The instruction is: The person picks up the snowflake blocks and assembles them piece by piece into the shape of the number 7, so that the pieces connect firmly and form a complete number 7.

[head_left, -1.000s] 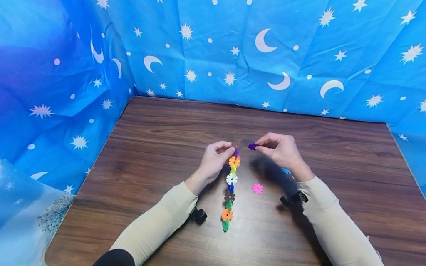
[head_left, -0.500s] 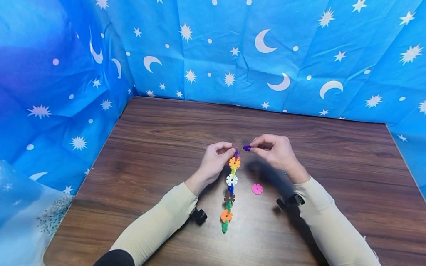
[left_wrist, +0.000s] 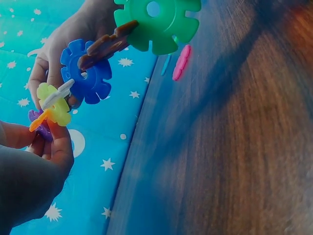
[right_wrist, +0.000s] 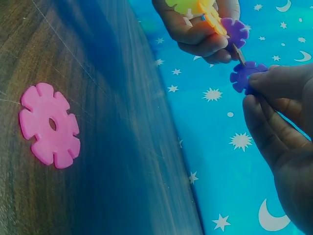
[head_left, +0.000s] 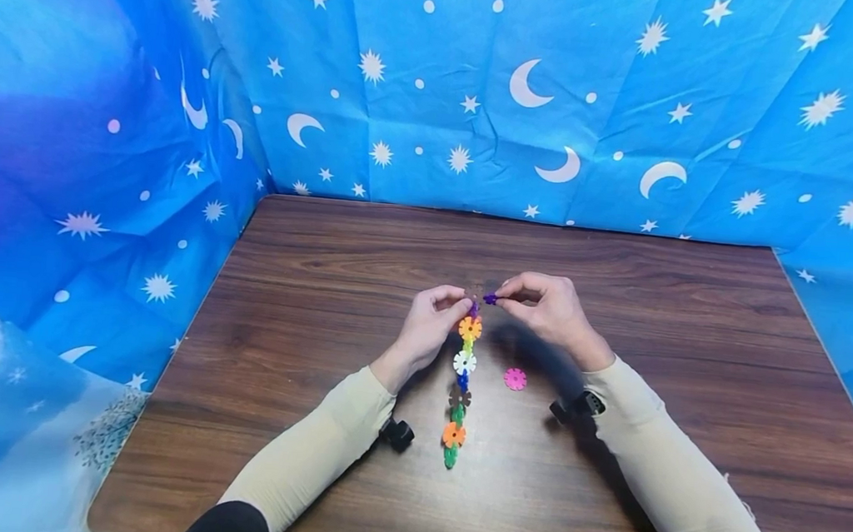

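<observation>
A chain of interlocking notched plastic discs (head_left: pixel 465 362), in several colours, hangs over the table toward the wearer. My left hand (head_left: pixel 425 324) pinches the purple disc (right_wrist: pixel 234 33) close to its far end. Beyond that purple disc sits a thin brown disc (right_wrist: pixel 239 55), seen edge-on in the right wrist view. My right hand (head_left: pixel 552 309) pinches a loose purple disc (right_wrist: pixel 239 77) between thumb and fingers, its rim right at the brown disc's edge. The chain's blue disc (left_wrist: pixel 99 76) and green disc (left_wrist: pixel 178 34) show large in the left wrist view.
A pink disc (head_left: pixel 514 379) lies on the wooden table (head_left: pixel 304 290), right of the chain. Beside it in the left wrist view is a light blue disc (left_wrist: pixel 166 64). A blue cloth with stars and moons (head_left: pixel 440 92) hangs behind the table.
My right hand has moved left and slightly down, bringing its purple disc up to the chain's far end. The left hand keeps its pinch, nearly still.
</observation>
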`<state>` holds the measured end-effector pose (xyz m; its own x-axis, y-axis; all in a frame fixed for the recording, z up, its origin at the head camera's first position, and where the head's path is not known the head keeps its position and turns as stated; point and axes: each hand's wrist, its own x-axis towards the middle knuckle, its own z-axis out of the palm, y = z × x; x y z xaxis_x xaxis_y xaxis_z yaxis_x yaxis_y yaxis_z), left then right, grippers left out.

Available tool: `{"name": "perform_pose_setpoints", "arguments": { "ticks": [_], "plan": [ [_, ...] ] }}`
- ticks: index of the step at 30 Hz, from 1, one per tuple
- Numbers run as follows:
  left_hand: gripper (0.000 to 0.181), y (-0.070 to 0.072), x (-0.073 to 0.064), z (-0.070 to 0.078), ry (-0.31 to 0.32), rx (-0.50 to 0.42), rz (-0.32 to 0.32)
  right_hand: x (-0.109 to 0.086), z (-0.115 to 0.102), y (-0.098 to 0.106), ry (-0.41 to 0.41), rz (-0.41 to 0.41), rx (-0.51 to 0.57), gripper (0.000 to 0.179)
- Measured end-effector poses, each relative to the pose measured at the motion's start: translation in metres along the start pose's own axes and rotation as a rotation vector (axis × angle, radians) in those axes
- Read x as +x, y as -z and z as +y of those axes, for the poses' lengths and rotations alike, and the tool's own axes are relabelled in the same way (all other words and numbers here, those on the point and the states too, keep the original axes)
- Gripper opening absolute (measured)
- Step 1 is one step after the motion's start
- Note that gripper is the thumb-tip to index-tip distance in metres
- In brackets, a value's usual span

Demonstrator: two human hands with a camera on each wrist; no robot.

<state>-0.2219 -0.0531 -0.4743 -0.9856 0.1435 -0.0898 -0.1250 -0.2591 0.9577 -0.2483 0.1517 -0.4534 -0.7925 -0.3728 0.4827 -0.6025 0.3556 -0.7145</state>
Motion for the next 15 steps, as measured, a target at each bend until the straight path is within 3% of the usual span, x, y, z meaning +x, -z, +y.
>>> {"name": "perform_pose_setpoints", "arguments": {
  "ticks": [8, 12, 15],
  "plan": [
    [0.012, 0.0008, -0.0016, 0.0007, -0.008, -0.016, -0.008, -0.0003, -0.0012, -0.003, 0.029, 0.02, -0.023, 0.017],
    [0.001, 0.0002, -0.0026, 0.0012, -0.013, -0.022, -0.022, -0.0012, 0.0006, -0.0052, 0.069, 0.05, -0.056, 0.017],
    [0.01, -0.0002, -0.0024, 0.0004, -0.012, -0.011, -0.028, -0.0024, 0.0031, -0.0082, 0.112, 0.078, -0.085, 0.017]
  ]
}}
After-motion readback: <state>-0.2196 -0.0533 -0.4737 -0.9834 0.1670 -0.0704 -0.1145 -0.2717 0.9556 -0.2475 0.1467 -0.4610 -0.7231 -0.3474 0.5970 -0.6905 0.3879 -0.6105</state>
